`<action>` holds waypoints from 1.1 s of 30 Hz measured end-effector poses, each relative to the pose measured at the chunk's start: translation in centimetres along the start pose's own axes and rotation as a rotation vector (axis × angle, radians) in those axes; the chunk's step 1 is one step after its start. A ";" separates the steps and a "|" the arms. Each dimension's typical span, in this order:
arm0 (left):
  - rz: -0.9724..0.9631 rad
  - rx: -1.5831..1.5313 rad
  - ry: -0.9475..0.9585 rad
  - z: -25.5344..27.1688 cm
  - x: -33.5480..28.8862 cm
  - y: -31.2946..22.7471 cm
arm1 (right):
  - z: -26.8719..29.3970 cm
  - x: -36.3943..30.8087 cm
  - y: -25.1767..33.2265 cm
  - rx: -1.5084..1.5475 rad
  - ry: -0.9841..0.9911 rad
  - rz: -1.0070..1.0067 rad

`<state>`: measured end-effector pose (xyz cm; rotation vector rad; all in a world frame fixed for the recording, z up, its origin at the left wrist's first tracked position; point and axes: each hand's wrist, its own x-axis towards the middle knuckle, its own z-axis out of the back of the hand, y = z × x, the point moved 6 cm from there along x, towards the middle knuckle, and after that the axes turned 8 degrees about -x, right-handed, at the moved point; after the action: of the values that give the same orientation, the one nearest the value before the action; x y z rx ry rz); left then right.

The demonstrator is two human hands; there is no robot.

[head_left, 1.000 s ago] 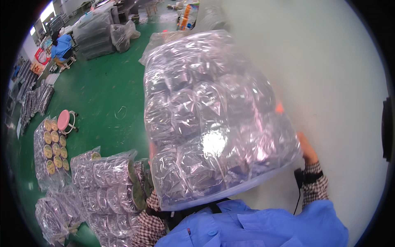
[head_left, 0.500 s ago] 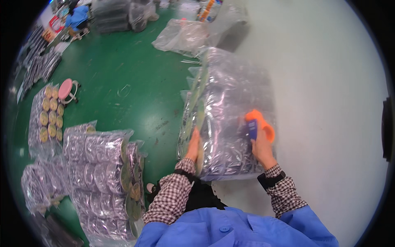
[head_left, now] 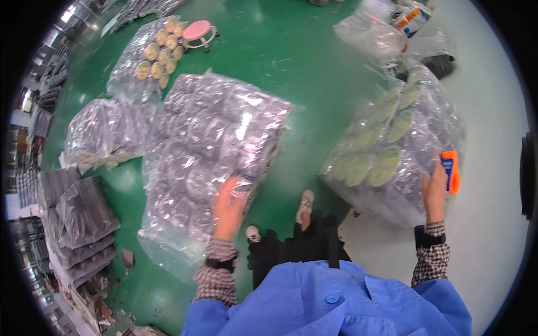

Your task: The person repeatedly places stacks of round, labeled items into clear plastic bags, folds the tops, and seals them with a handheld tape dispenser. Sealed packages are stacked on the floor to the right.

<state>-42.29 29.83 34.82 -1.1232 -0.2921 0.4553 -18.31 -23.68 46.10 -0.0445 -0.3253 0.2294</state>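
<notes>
Plastic bags under both outstretched hands: left hand [head_left: 228, 204] flat-fingered, right hand [head_left: 436, 187] gripping orange tool [head_left: 450, 171].

Bright, even overhead light; no hard shadows on the green floor [head_left: 291, 73]. White glare spots break across the clear plastic bag [head_left: 213, 151] at centre-left and the bag [head_left: 398, 151] on the right, hiding much of their contents. Strong fisheye bend: black corners, racks at the left rim curve and smear. Centre fairly sharp; left hand [head_left: 228, 208] slightly soft. The pale floor on the right is near overexposed.
</notes>
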 end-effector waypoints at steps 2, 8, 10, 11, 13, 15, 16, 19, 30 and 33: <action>0.011 0.158 -0.391 16.8 -4.6 10.1 | -1.9 -3.3 15.9 0.066 0.126 0.219; 0.265 0.788 -0.162 37.3 -9.7 32.0 | -17.3 -34.1 49.1 0.848 1.064 0.407; 0.539 0.611 -0.050 36.0 -6.9 35.3 | -20.0 -39.5 54.9 0.971 1.497 0.006; 0.690 0.372 -0.059 36.5 -7.6 38.3 | -20.2 -41.9 57.8 1.144 1.576 -0.124; 0.862 0.038 -0.109 37.0 -9.2 41.4 | -21.2 -44.5 62.3 1.503 1.673 -0.393; 0.956 -0.175 -0.170 33.9 -12.1 42.9 | -21.8 -47.3 62.7 1.738 1.724 -0.695; 0.984 -0.245 -0.156 31.2 -12.2 41.8 | -22.3 -47.5 62.0 1.861 1.700 -0.847; 1.023 -0.303 0.039 24.9 -12.8 35.4 | -18.1 -44.5 52.5 1.650 1.721 -1.215; 0.231 -1.174 0.134 22.7 -16.5 -12.5 | 24.9 -10.9 26.0 1.999 0.342 -0.635; 0.212 -1.138 -0.106 24.9 -19.9 -16.6 | 27.6 -6.6 27.7 2.032 0.258 -0.426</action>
<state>-67.43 33.95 60.24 -2.2578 -0.5568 0.5457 -39.25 1.92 67.92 1.9646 0.2734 0.0424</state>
